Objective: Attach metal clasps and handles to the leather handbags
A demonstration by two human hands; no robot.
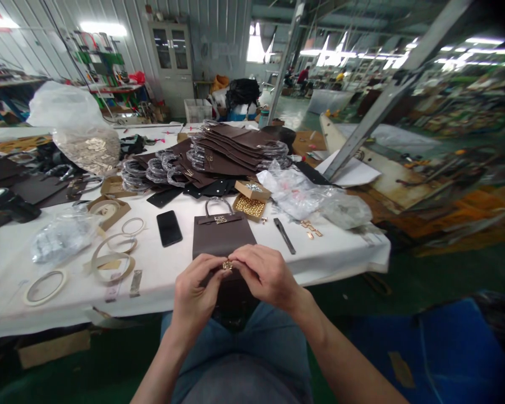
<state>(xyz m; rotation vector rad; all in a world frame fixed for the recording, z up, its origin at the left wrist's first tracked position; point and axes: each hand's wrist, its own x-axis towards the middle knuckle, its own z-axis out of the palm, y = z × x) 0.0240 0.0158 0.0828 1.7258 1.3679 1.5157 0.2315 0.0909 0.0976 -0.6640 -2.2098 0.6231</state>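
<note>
Both of my hands meet over the lower part of a dark brown handbag panel [219, 238] at the table's front edge. My left hand [200, 283] pinches a small gold metal fitting [227, 265] between thumb and fingers. My right hand [265, 275] closes on the same fitting from the other side. Its exact kind is too small to make out. Above my hands, the panel carries a wrapped loop handle [219, 206] and gold metal pieces [220, 219] on a strap. Its lower part is partly hidden by my hands.
A black phone [169, 228] lies left of the panel. To the right are a dark slim tool [284, 235] and several gold pieces [311, 229]. Behind stand a box of gold beads [249, 207] and stacked brown panels [231, 148]. Tape rolls [45, 287] lie at left.
</note>
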